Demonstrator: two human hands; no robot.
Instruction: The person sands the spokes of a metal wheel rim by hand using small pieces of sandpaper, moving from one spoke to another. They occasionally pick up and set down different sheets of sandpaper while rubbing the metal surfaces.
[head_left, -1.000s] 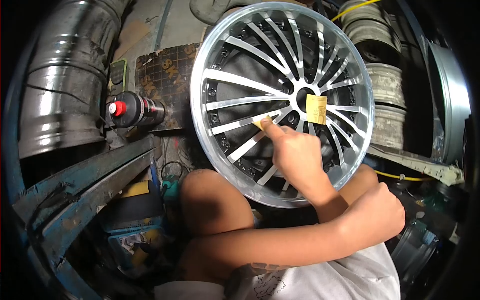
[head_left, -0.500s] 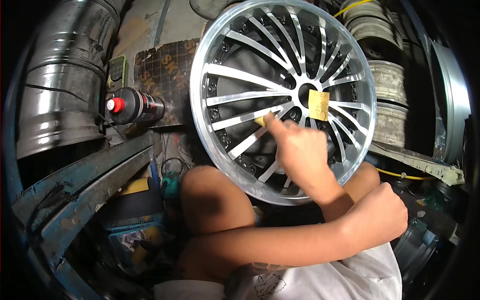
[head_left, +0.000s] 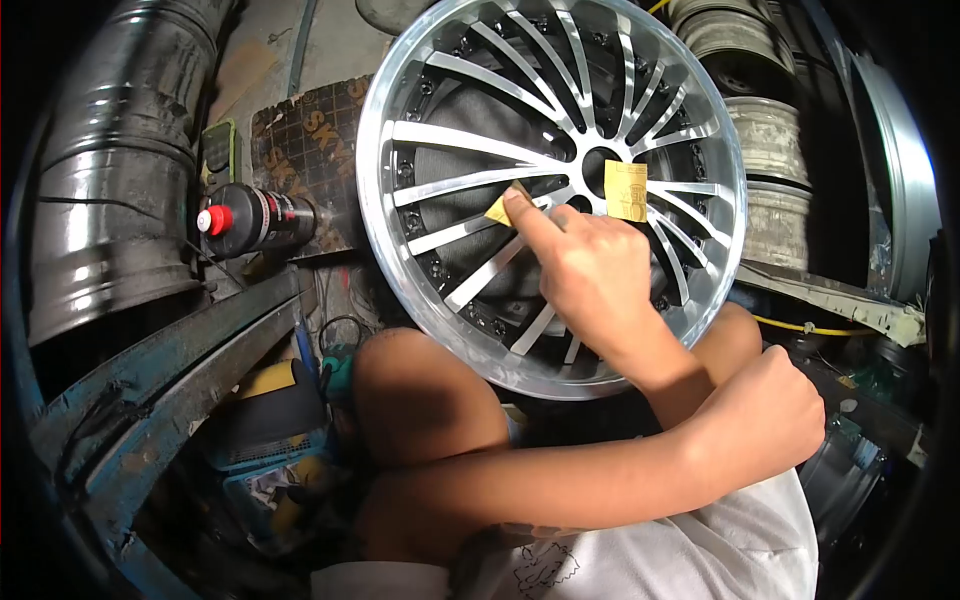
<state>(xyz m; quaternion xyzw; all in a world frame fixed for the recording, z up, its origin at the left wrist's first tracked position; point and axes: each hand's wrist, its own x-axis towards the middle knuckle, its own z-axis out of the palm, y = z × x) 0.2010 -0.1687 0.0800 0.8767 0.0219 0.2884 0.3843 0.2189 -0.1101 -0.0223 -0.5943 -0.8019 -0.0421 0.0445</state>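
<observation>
A silver multi-spoke wheel rim point(head_left: 735, 200) with a dark interior leans over the person's knees. On one of its left spokes my right hand point(head_left: 598, 275) presses a small folded piece of yellow sandpaper point(head_left: 500, 210), index finger extended over it. Another yellow paper piece point(head_left: 626, 190) lies beside the hub hole. My left arm crosses in front of my right forearm, and my left hand point(head_left: 785, 405) is closed in a fist at the right. Its fingertips are turned away, so anything inside is hidden.
A black bottle with a red cap point(head_left: 258, 220) lies on a dark printed board point(head_left: 310, 140) at left. Large metal barrels point(head_left: 120, 170) stand further left, above a blue metal frame point(head_left: 180, 385). Stacked rims point(head_left: 770, 140) are at right. A blue basket point(head_left: 270, 455) sits lower left.
The wheel and its surroundings appear shifted slightly left and up in view. My right hand, with the sandpaper, has moved a little left and up, staying on the left spokes.
</observation>
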